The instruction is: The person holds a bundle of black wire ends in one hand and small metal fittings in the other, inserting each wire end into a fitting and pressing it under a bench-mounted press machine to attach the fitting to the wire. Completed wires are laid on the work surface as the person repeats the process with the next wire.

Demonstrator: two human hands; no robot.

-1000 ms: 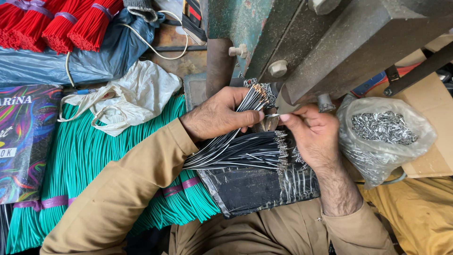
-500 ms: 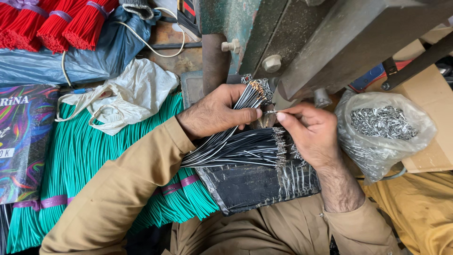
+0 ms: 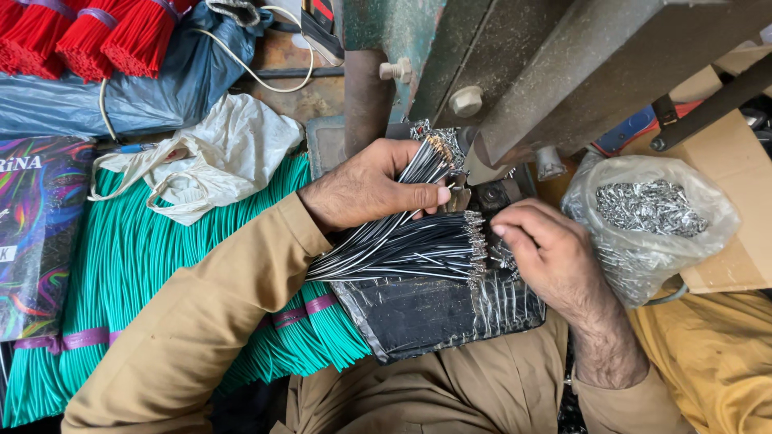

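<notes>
Black wires (image 3: 402, 249), metal-tipped, lie fanned across a dark pad (image 3: 434, 309) on my lap, below the green press (image 3: 515, 72). They look light and springy, best pinched near the tips. My left hand (image 3: 362, 189) grips a bunch; my right hand (image 3: 547, 253) curls, fingertips at the terminal ends.
</notes>
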